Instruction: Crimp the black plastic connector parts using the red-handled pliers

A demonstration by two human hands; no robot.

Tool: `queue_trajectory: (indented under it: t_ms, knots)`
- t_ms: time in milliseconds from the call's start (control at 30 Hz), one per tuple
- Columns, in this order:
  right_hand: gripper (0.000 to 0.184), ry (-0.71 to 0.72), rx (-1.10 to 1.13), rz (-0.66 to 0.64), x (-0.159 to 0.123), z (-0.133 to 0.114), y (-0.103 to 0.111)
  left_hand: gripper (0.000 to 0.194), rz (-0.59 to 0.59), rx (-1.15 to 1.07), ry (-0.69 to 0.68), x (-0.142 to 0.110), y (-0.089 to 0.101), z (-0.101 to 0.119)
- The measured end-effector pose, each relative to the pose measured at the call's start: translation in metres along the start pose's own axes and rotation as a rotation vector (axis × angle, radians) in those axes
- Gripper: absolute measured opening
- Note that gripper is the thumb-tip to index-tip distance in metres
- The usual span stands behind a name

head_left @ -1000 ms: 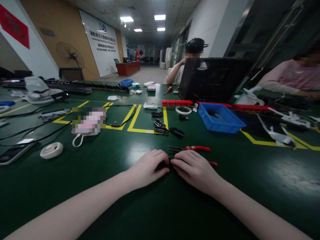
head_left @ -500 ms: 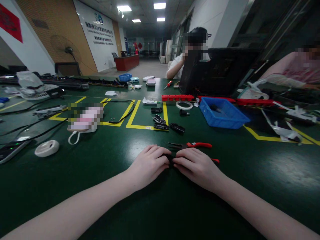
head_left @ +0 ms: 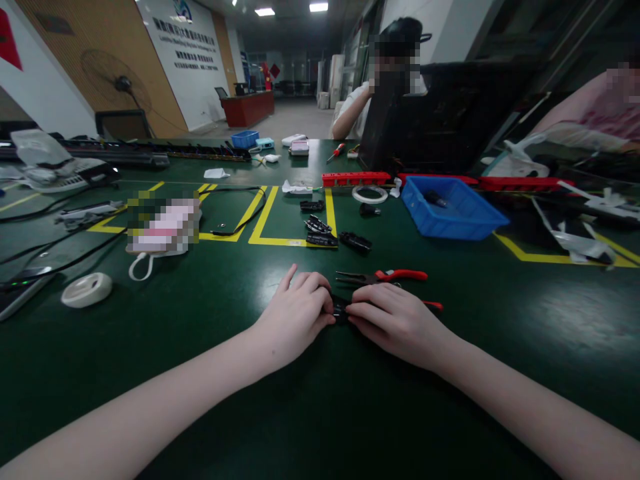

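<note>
Between my two hands is a small black plastic part [head_left: 341, 311], partly hidden by the fingers. My left hand [head_left: 299, 315] pinches its left end, with the index finger raised and pointing away. At the other end, my right hand [head_left: 395, 322] grips the part with bent fingers. Just beyond the right hand lie red-handled needle-nose pliers [head_left: 379, 276], jaws to the left; one handle is partly covered by the hand. Several similar black plastic parts [head_left: 321, 239] rest farther back, around the yellow tape.
A blue bin [head_left: 453, 217] with a dark item inside stands at the back right. Behind it are red strips [head_left: 356, 179] and a large black panel [head_left: 445, 120]. A white tape roll [head_left: 87, 290], cables and a blurred pink object lie left. Two people sit across the table.
The view has tilted down slightly. My left index finger has lifted away from the black part, and more of the part shows between my hands.
</note>
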State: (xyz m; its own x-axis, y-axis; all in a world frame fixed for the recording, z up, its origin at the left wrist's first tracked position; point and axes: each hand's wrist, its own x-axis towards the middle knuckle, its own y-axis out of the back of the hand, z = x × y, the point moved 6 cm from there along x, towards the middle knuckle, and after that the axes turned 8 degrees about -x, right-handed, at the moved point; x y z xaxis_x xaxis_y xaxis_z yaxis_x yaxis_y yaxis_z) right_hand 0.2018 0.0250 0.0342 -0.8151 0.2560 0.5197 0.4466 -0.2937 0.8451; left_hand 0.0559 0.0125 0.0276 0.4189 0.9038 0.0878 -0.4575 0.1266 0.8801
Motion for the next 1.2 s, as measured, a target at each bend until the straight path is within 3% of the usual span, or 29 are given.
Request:
queue_trajectory:
  t_ms: [200, 400, 533, 667, 967, 1100, 1133, 1200]
  knots:
    - [0.010, 0.003, 0.011, 0.026, 0.000, 0.001, 0.000, 0.005, -0.080, -0.269, -0.004, 0.007, 0.003, -0.012]
    - [0.016, 0.050, 0.007, 0.125, 0.001, -0.002, 0.008, 0.005, -0.033, -0.584, -0.079, 0.005, 0.000, -0.007]
    - [0.009, 0.055, 0.002, 0.140, 0.001, -0.003, 0.011, 0.007, -0.005, -0.686, -0.119, 0.005, -0.002, -0.004]
    - [0.015, 0.035, 0.072, 0.174, 0.000, -0.004, 0.014, 0.007, 0.019, -0.737, -0.140, 0.005, 0.001, -0.002]
    - [0.019, 0.002, 0.125, 0.189, 0.001, -0.010, 0.021, 0.009, -0.032, -0.652, -0.250, 0.002, 0.011, 0.000]
    - [0.020, -0.112, 0.116, 0.189, 0.000, -0.003, 0.022, 0.070, -0.100, -0.320, -0.231, 0.000, 0.010, -0.015]
    - [0.019, -0.140, 0.121, 0.183, 0.000, -0.001, 0.022, 0.075, -0.117, -0.268, -0.221, 0.000, 0.008, -0.019]
    - [0.018, -0.181, 0.144, 0.160, 0.000, 0.002, 0.021, 0.066, -0.134, -0.223, -0.214, 0.001, 0.005, -0.023]
